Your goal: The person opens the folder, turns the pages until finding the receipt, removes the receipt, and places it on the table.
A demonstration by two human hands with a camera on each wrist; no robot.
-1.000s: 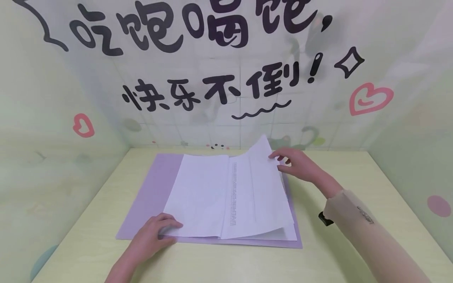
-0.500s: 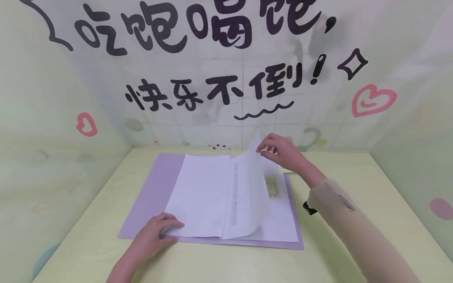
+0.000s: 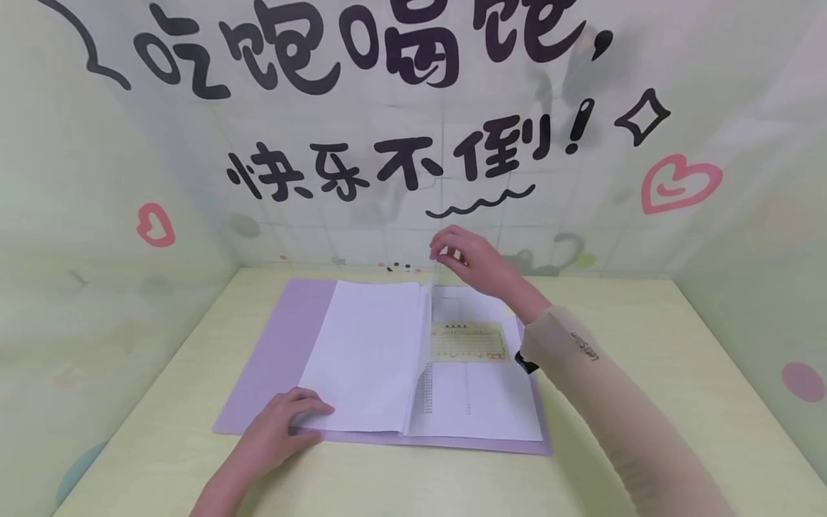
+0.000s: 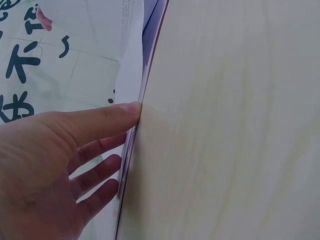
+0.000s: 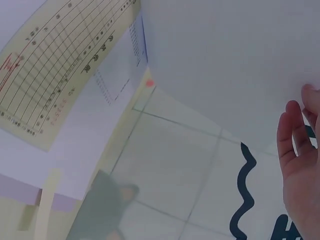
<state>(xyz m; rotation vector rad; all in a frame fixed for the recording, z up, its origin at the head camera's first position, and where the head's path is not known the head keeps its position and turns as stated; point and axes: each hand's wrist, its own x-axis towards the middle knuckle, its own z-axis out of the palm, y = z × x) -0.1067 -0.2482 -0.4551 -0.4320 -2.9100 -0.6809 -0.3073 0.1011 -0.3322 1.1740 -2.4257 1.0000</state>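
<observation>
A purple folder (image 3: 274, 352) lies spread on the table with white sheets inside. My left hand (image 3: 278, 427) rests at its near left: the fingers lie over the left sheets and the thumb (image 4: 107, 119) touches the near edge. My right hand (image 3: 472, 260) is raised above the folder's far edge, pinching the far corner of a lifted page (image 5: 215, 55). In the head view this page stands nearly edge-on beside the fold. A yellowish printed form (image 3: 468, 341) shows on the right-hand sheet (image 3: 497, 402), which carries a column of small print.
The pale wooden table (image 3: 620, 345) extends around the folder. Behind it rises a back wall (image 3: 336, 240) with large dark lettering, and side walls stand left and right. A pale yellow strip (image 5: 46, 207) sticks out at the folder's edge.
My right hand has moved left and a little upward, swinging the page from the right side to near the fold. The yellowish form has come into view. My left hand stays in place.
</observation>
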